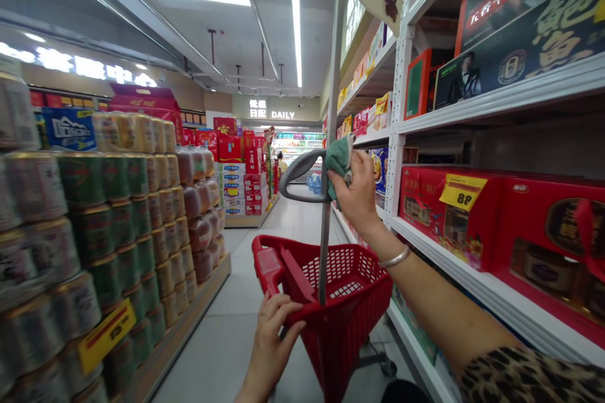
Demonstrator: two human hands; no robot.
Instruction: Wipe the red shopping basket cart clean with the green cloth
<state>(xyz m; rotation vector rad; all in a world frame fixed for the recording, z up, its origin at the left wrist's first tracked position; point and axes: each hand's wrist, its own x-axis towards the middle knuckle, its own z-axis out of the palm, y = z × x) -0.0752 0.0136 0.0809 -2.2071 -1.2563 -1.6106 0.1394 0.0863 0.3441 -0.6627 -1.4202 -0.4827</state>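
Pole [331,88] near vertical, grey loop handle [302,164] pointing left, right hand [358,194] clasping green cloth [337,155] against it, left hand [275,329] curled over red basket cart [348,337] rim.

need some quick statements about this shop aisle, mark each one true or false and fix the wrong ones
1. The right hand holds a green cloth. True.
2. The left hand is on the handle. False: the left hand touches the rim of the basket.
3. There is a bracelet on the right wrist. True.
4. The stacked cans are on the picture's right. False: the cans are on its left.
5. The yellow tag on the right-hand shelves reads 15. False: the tag reads 88.
6. The basket is red, with holes in its wall. True.
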